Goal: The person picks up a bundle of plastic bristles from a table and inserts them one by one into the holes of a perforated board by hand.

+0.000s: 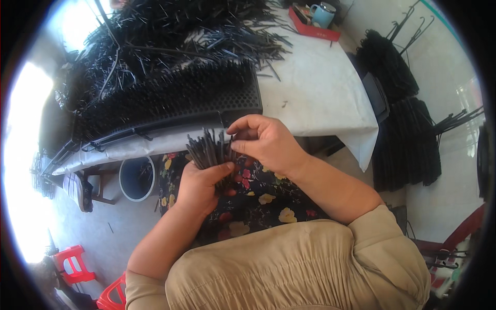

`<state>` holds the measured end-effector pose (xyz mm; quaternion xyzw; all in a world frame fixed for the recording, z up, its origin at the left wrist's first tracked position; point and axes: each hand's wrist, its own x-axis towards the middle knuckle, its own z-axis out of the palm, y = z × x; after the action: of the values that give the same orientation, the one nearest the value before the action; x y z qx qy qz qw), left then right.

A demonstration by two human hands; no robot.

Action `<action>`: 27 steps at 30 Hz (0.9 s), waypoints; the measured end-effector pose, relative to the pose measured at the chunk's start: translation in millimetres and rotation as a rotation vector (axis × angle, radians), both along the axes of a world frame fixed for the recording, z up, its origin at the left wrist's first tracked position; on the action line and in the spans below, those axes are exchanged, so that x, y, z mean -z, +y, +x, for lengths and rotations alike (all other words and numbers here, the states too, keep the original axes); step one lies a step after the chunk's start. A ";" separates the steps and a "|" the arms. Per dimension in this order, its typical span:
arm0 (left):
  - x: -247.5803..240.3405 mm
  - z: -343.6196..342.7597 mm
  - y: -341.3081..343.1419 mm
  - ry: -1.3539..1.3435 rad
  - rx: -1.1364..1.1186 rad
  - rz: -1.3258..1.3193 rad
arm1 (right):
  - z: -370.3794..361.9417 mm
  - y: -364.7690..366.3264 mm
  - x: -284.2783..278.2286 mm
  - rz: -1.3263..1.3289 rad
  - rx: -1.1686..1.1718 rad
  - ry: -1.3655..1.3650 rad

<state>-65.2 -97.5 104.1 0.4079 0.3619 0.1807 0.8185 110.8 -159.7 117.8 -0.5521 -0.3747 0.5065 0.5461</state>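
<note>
Just off the near edge of the table (pixel 320 88), the left hand (pixel 199 188) wraps its grip around a bunch of black sticks (pixel 209 152), while the right hand (pixel 271 142), whether pinching one I cannot tell, seemingly separates pieces, calling for a light fingertip hold.

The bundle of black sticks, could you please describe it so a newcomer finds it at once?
Find the white-covered table, then its near edge. There, over the flowered cloth, the left hand grips the bundle. Unlike the loose pile on the table, it is gathered in a fist.
</note>
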 end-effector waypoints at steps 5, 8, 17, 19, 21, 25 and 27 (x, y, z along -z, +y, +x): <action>5.5 3.5 7.2 0.053 -0.017 0.023 | 9.9 7.6 4.4 0.026 0.005 -0.006; 11.4 8.2 16.1 0.118 -0.043 -0.055 | 48.4 20.3 9.9 0.374 0.357 -0.043; 21.1 12.9 32.1 0.073 0.016 -0.273 | 97.2 48.1 29.1 0.528 0.502 -0.574; 21.5 12.7 32.5 0.025 0.033 -0.333 | 96.2 49.6 30.0 0.511 0.482 -0.655; 19.8 14.0 35.2 -0.034 0.067 -0.423 | 97.9 52.7 24.4 0.560 0.394 -0.854; 14.2 15.5 35.2 -0.005 0.079 -0.357 | 97.9 64.1 13.6 0.730 0.313 -1.100; 17.0 15.5 34.4 0.081 0.035 -0.271 | 99.4 70.3 11.5 0.719 0.334 -1.156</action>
<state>-49.7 -63.1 87.1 0.3069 0.4087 0.0991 0.8538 210.2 -89.4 106.3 -0.5682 -0.6594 -0.1144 0.4787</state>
